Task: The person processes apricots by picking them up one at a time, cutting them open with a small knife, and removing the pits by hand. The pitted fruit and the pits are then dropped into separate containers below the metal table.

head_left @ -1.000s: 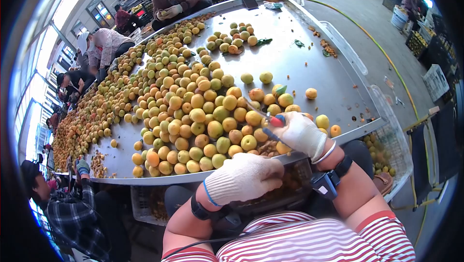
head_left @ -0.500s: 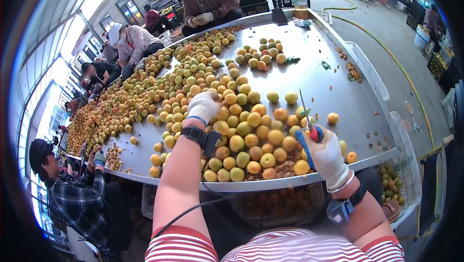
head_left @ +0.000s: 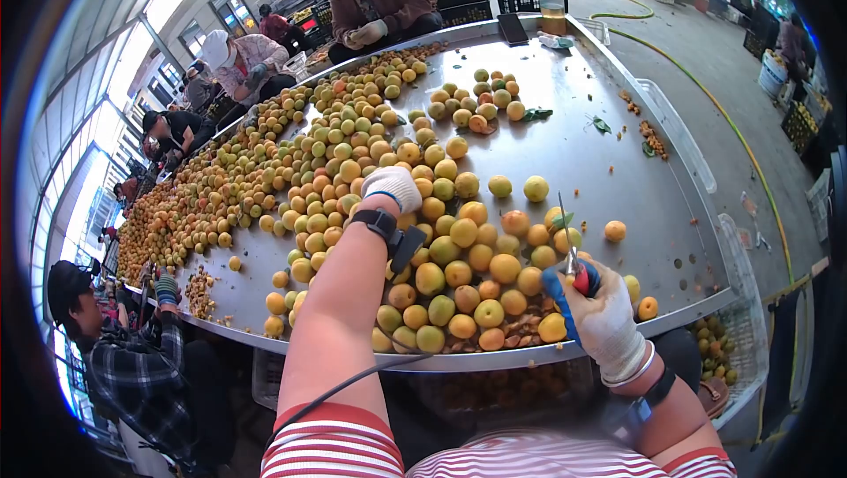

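1 knife [head_left: 571,253] upright in right grip [head_left: 604,319]

The white-gloved left hand [head_left: 393,187] rests on the heap of yellow-orange apricots [head_left: 441,249] covering the grey metal bench [head_left: 600,178]. The white-gloved right hand [head_left: 604,315] grips a blue-handled knife [head_left: 569,253], blade upright.
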`<action>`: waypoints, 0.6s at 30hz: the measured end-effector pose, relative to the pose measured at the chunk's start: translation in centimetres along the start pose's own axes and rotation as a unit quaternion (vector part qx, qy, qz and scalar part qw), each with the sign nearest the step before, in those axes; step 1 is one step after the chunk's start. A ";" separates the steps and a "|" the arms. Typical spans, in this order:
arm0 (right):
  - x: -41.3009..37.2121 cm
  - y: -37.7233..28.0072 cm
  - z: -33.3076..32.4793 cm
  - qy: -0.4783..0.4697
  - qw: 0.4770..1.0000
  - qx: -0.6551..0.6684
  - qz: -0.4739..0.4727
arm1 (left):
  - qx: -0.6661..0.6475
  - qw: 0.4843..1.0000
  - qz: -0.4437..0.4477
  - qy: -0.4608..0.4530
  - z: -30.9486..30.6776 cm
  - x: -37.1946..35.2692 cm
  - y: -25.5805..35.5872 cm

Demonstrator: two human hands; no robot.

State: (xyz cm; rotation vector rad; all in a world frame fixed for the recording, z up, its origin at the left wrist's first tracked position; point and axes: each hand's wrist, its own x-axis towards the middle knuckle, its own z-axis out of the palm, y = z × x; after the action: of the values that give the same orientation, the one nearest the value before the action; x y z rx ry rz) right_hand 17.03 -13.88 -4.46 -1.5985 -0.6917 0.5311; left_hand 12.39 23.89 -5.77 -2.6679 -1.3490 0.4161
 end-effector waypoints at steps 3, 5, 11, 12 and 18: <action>0.1 0.2 -0.2 -0.004 1.000 0.024 0.006 | -0.003 0.999 0.040 -0.003 -1.3 -1.7 -0.9; 0.2 0.0 -0.1 0.011 0.999 0.036 -0.006 | -0.159 0.986 0.045 0.031 -2.2 -3.6 -2.3; -0.3 -0.8 -0.1 0.022 0.998 0.057 0.028 | -0.786 0.597 0.140 -0.074 -0.3 -11.2 -8.6; -0.4 -1.0 0.2 0.022 0.996 0.087 0.029 | -0.818 0.540 0.164 -0.113 -0.6 -13.5 -9.3; -0.5 0.5 1.2 0.017 0.993 0.121 0.010 | -0.875 0.379 0.254 -0.160 -0.3 -25.8 -11.8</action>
State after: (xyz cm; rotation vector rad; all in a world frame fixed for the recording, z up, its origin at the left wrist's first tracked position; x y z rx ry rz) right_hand 15.96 -13.40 -5.15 -1.3862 -0.5638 0.5787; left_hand -11.20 10.19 2.12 -4.8084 -0.7510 -1.8143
